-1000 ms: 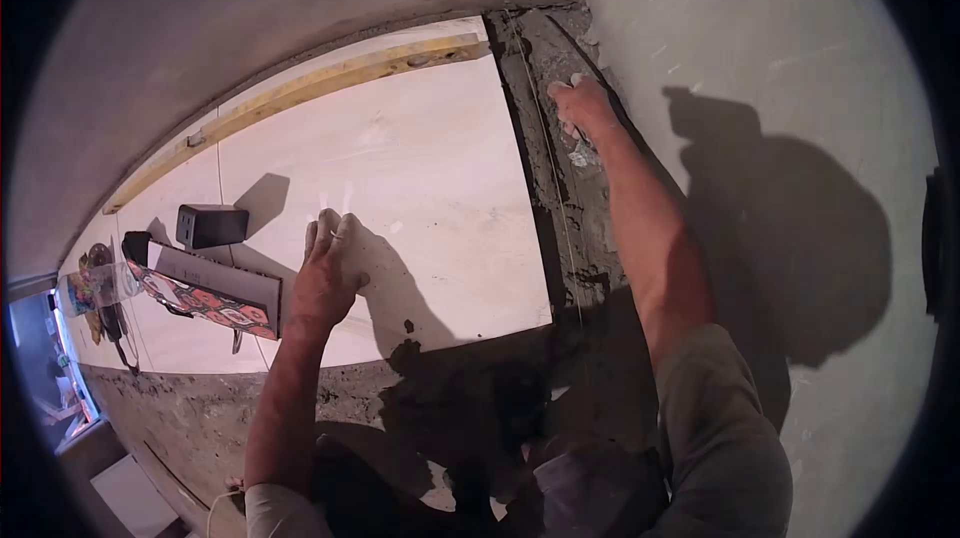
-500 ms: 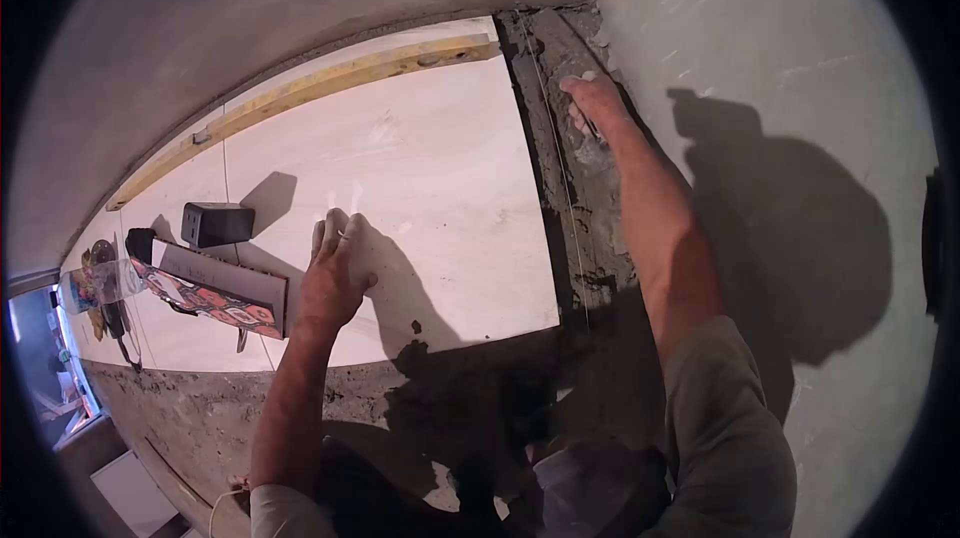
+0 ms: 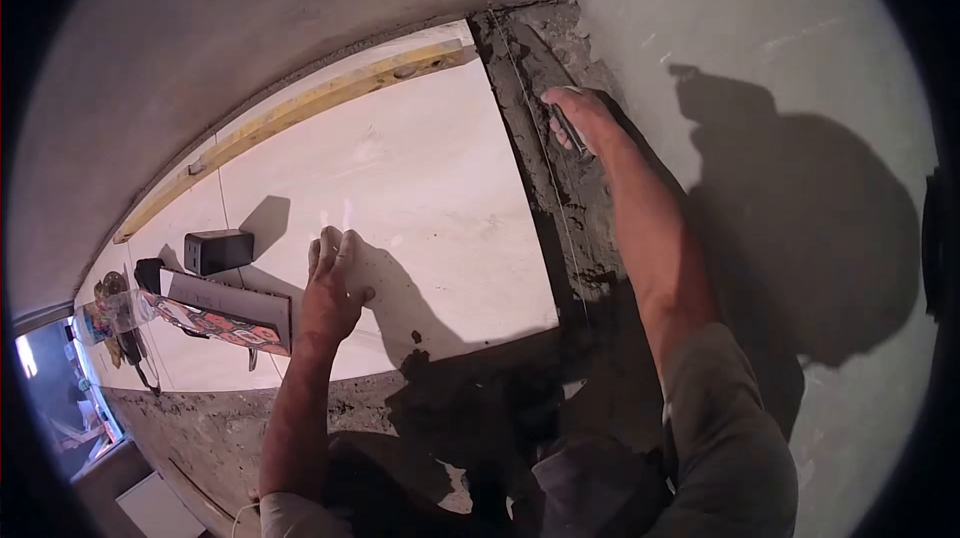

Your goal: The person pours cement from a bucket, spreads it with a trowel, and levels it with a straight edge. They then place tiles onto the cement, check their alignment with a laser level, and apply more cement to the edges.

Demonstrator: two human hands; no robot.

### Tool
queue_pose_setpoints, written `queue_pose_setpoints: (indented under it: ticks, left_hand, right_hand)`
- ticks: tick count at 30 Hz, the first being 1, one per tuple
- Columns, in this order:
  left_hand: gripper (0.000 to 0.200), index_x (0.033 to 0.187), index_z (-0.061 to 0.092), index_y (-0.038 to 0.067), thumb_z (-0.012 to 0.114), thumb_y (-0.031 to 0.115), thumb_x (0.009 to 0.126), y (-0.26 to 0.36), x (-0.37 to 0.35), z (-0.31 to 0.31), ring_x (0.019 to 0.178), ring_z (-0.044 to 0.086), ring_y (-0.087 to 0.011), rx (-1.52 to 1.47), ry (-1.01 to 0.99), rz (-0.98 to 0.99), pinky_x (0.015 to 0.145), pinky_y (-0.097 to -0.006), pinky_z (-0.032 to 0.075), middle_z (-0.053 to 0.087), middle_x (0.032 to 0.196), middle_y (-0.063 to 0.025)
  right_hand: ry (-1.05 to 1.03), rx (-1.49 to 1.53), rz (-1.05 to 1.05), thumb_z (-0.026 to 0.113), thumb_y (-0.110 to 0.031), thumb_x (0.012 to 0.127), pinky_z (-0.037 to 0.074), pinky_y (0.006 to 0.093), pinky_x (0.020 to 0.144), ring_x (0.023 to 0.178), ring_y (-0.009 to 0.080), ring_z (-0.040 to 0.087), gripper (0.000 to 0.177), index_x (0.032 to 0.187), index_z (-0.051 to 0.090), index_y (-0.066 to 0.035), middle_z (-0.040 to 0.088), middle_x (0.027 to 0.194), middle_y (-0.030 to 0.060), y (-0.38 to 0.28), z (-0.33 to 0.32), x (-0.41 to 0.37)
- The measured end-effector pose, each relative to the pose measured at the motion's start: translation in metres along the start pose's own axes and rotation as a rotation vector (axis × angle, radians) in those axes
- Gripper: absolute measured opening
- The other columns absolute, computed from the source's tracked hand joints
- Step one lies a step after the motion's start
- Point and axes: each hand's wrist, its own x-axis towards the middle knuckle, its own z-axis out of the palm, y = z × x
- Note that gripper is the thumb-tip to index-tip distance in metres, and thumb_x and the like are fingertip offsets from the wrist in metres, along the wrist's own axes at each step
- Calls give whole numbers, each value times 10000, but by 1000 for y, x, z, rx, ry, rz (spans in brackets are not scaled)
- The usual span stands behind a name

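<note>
My left hand (image 3: 332, 296) leans on the large pale tile (image 3: 450, 198), fingers stretched out and fingertips on its surface. Over the strip of wet grey mortar (image 3: 590, 203) beside the tile's right edge is my right hand (image 3: 582, 118), closed around the dark handle of a trowel (image 3: 572, 128). The trowel's blade is mostly hidden by the hand and shadow. A thin string (image 3: 562, 206) runs lengthwise above the mortar, just left of that hand. Near the far edge of the tiles lies a long yellow spirit level (image 3: 300, 110).
A black box-shaped device (image 3: 218, 251) and an open patterned box (image 3: 225, 313) stand on the tiles left of my left hand. Farther left lie a plastic bag (image 3: 122, 310) and small items. A grey wall (image 3: 800, 68) rises close on the right.
My right hand has moved slightly toward me and to the left along the mortar, with its trowel handle now showing more. The left hand stays on the tile; the view has shifted a little.
</note>
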Motion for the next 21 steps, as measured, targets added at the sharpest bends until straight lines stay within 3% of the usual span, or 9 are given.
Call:
queue_pose_setpoints:
  ticks: [6, 12, 17, 21]
  left_hand:
    - [875, 1390, 323, 135, 775, 111, 641, 0, 0, 0, 1326, 223, -420, -22, -9, -14, 1052, -440, 337, 227, 1447, -202]
    - [880, 1390, 324, 139, 776, 109, 636, -2, 1, -1, 1321, 230, -421, -20, -16, -4, 1049, -436, 339, 241, 1441, -202]
    - [873, 1382, 336, 101, 770, 88, 625, -2, -1, 1, 1323, 248, -401, -28, 33, 62, 1037, -424, 348, 274, 1419, -240]
    - [880, 1380, 338, 95, 772, 71, 614, -4, -1, 1, 1310, 267, -405, -32, 37, 73, 1028, -424, 359, 278, 1411, -249]
  right_hand:
    - [114, -60, 26, 603, -313, 773, 371, 311, 385, 444, 146, 454, 291, 940, 542, -82, 500, 627, 51, 2, 7, 5]
    - [79, 21, 64, 606, -325, 769, 384, 302, 385, 441, 150, 468, 275, 871, 531, -81, 507, 604, 48, 20, 0, -16]
    - [78, 114, 94, 609, -327, 774, 403, 300, 396, 433, 161, 479, 259, 799, 512, -88, 512, 582, 49, 42, -2, -33]
    - [103, 161, 111, 606, -312, 789, 409, 309, 405, 429, 165, 475, 238, 837, 526, -92, 510, 572, 43, 53, 3, -56]
